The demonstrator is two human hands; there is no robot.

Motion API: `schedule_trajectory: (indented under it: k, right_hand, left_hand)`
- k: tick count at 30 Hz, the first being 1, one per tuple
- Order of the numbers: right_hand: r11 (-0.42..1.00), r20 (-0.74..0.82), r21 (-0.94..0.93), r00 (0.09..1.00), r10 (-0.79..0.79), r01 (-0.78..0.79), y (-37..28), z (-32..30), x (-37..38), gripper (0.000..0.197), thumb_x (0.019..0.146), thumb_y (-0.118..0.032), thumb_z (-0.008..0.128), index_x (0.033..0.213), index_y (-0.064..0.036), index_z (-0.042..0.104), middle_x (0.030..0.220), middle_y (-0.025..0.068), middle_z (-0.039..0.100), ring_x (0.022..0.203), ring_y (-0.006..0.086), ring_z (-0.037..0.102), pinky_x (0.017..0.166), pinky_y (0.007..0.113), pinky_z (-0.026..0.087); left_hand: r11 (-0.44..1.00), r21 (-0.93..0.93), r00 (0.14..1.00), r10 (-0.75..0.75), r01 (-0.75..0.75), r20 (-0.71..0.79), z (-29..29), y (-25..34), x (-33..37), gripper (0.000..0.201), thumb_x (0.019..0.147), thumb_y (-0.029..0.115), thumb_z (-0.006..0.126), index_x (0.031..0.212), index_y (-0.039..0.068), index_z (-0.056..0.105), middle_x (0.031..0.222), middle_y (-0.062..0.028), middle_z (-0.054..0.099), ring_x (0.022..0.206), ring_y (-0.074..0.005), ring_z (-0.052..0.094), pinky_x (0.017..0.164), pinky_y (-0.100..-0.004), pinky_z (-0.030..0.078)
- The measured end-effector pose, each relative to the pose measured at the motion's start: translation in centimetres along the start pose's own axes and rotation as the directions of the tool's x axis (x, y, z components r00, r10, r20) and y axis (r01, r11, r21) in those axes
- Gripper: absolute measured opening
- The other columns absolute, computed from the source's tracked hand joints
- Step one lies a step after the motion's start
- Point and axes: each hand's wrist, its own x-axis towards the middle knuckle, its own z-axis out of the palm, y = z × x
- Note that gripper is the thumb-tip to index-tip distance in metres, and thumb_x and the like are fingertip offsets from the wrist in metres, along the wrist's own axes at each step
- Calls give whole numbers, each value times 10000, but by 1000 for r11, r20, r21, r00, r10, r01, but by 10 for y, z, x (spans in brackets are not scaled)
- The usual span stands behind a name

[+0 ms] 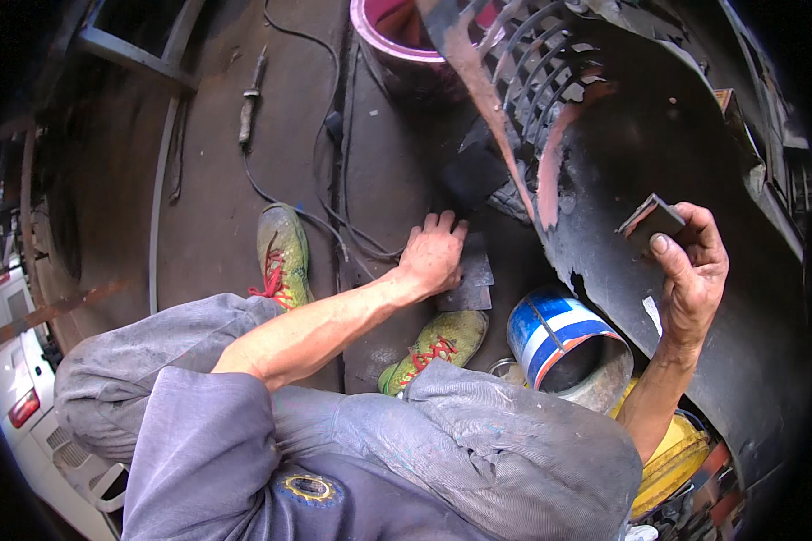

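Note:
My right hand (696, 270) pinches a small dark rectangular piece (656, 219) with a pale edge and a reddish patch between thumb and fingers. It is held up over a large dark car bumper (604, 257), whose edge is torn and whose grille has pinkish patches. My left hand (435, 254) reaches down to the floor, fingers apart, at the edge of several dark grey flat sheets (476, 270). The sheets lie just beyond my right shoe (442, 347). Its thumb is hidden.
A pink-rimmed bucket (397, 45) stands at the far side. By my right knee a blue and white can (564, 334) leans beside a yellow container (672, 460). A soldering iron (249, 104) and its black cable (329, 144) lie on the floor, left of a metal frame's reach.

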Motion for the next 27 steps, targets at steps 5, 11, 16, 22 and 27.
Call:
schedule_trajectory:
  k: [5,11,16,22,27]
  right_hand:
    - [994,-86,104,995,45,-36,8,-9,-20,284,817,-66,750,1079,-30,648,894,30,662,747,93,625,664,246,546]
    - [924,-148,372,977,155,-91,21,-15,-33,286,840,-51,742,1102,-19,632,896,69,680,742,138,678,617,287,595]
    - [894,-187,441,966,180,-81,23,-14,-36,277,862,-29,725,1119,-23,623,917,77,683,759,149,699,611,289,618]
    - [905,-240,421,956,172,-57,33,-16,-41,292,839,-55,742,1101,-19,619,939,97,705,756,157,696,642,291,592]
    - [872,-325,489,929,175,7,34,-23,-50,293,849,-36,717,1114,-28,594,968,117,708,772,174,703,647,303,599]
  left_hand:
    - [995,53,993,-88,84,77,0,17,5,973,633,346,900,1420,12,438,1369,-245,445,1251,-407,477,999,-522,449]
    - [993,66,994,-101,97,50,2,21,7,1028,599,400,901,1424,18,422,1300,-214,468,1191,-399,497,972,-509,452]
    - [984,-49,986,-168,169,24,1,22,4,993,606,348,891,1422,33,422,1234,-231,503,1133,-424,533,942,-516,487]
    - [968,-208,990,-134,138,34,-14,1,9,749,679,317,847,1300,15,557,1074,-225,674,972,-392,655,894,-462,532]
    - [881,-473,882,227,-5,414,-113,18,-2,383,826,293,762,1034,-15,667,862,-147,682,788,-231,628,755,-347,508]
